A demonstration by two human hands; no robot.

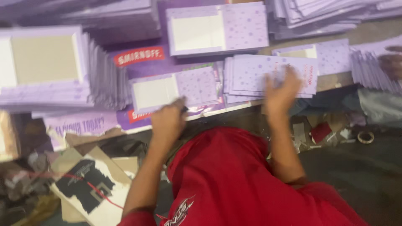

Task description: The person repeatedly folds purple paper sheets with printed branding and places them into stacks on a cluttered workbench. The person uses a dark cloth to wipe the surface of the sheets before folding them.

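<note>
The left hand (pixel 167 121) is closed like a fist, w/ the grip shut on the lower edge of a flat lilac cardboard sheet with a pale window panel (pixel 173 88). This sheet lies on a big purple printed board (pixel 144 58), near its front edge. A small dark thing shows at the fingertips, but the blur is too strong to tell what it is.

The right hand (pixel 281 92) is up and open, fingers spread, palm over a small stack of flat lilac dotted cardboard sheets (pixel 268 73). It seems to touch the top sheet; if it really holds one, I cannot tell, because the hand is blurred.

Around them there are more piles of the same lilac sheets: a tall stack at the left w/ a beige window on top (pixel 46 67), one single flat pack at top centre (pixel 217 29), fanned piles at top right (pixel 326 16) and at the right edge (pixel 368 69). All lie loose and flat; I see no box or tray which holds them.

In front, the person's red shirt (pixel 226 175) fills the lower middle. On the floor at the right there are paper scraps and a small roll of tape (pixel 365 137), well apart from both hands. At lower left lies a brown cardboard piece w/ black print (pixel 90 184), beside other scraps.
</note>
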